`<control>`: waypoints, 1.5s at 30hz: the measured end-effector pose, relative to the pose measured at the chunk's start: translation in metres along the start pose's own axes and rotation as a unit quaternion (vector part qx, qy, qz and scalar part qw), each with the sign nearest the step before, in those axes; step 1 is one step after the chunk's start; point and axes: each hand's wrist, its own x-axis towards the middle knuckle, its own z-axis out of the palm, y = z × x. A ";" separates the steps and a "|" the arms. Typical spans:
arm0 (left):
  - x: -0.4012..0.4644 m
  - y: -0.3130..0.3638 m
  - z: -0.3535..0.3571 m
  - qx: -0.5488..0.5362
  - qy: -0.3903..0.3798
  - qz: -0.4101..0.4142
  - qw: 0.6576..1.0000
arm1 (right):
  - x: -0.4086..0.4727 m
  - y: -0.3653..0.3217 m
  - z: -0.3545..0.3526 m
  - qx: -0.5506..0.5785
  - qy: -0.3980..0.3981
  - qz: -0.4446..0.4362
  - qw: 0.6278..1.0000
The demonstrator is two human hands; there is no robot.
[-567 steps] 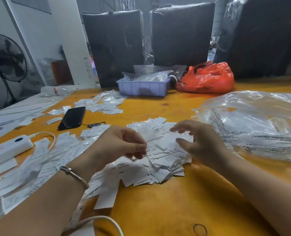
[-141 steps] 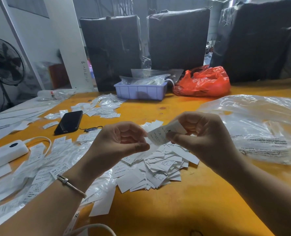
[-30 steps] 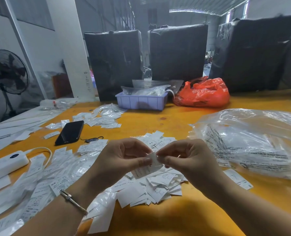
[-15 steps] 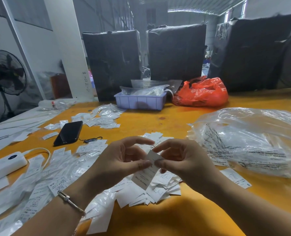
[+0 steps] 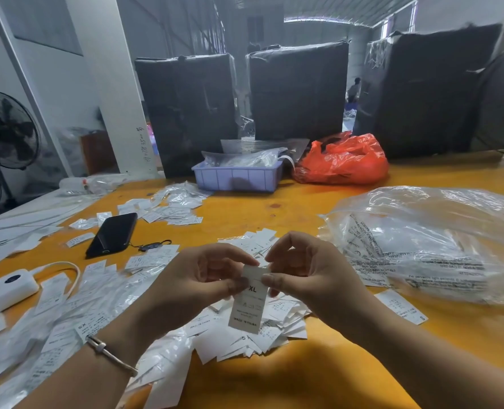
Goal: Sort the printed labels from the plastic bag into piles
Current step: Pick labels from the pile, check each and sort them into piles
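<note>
Above the unsorted heap [image 5: 262,329], the left hand [image 5: 191,281] and right hand [image 5: 309,276] both pinch one label [image 5: 249,305] marked XL; reading done, it next needs dropping on the matching pile.

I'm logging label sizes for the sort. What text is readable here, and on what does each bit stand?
"XL": on the label that both hands pinch, left hand and right hand.
"MADE IN CHINA": at that label's lower end, upside down.
"S": on the loose label beside the clear plastic bag.
"SX": on a label in the left pile.
Bag print and the other labels: too small to read.
</note>
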 end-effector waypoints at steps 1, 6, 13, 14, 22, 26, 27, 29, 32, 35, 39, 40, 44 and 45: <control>0.000 0.000 -0.002 0.013 0.003 -0.003 1.000 | 0.000 -0.001 -0.001 -0.009 -0.001 0.004 1.000; 0.000 0.001 -0.017 0.099 0.090 -0.051 0.990 | 0.008 0.005 -0.027 -0.323 0.087 0.004 0.942; 0.004 -0.019 -0.037 0.328 0.136 -0.221 0.908 | 0.018 0.020 -0.079 -0.565 0.149 0.174 0.793; 0.004 -0.021 -0.040 0.344 0.144 -0.235 0.897 | 0.019 0.021 -0.084 -0.577 0.160 0.180 0.781; 0.002 -0.023 -0.043 0.401 0.152 -0.262 0.865 | 0.020 0.030 -0.104 -0.658 0.162 0.236 0.697; 0.004 -0.018 -0.035 0.372 0.167 -0.218 0.887 | 0.017 0.035 -0.113 -0.671 0.139 0.258 0.681; 0.004 -0.018 -0.032 0.350 0.163 -0.205 0.899 | 0.017 0.036 -0.113 -0.667 0.142 0.258 0.684; 0.003 -0.017 -0.026 0.298 0.147 -0.180 0.926 | 0.019 0.037 -0.114 -0.668 0.161 0.247 0.683; 0.001 -0.016 -0.021 0.269 0.112 -0.153 0.944 | 0.021 0.039 -0.116 -0.676 0.174 0.246 0.672; -0.001 -0.014 -0.017 0.259 0.095 -0.126 0.953 | 0.022 0.039 -0.118 -0.660 0.187 0.243 0.686; -0.001 -0.013 -0.015 0.251 0.089 -0.104 0.958 | 0.022 0.043 -0.120 -0.627 0.235 0.205 0.713; -0.002 -0.013 -0.014 0.251 0.087 -0.099 0.959 | 0.023 0.044 -0.120 -0.617 0.253 0.189 0.720; -0.001 -0.014 -0.012 0.251 0.082 -0.085 0.961 | 0.025 0.042 -0.115 -0.506 0.368 0.109 0.773; 0.000 -0.014 -0.011 0.255 0.080 -0.082 0.960 | 0.025 0.040 -0.111 -0.464 0.379 0.096 0.795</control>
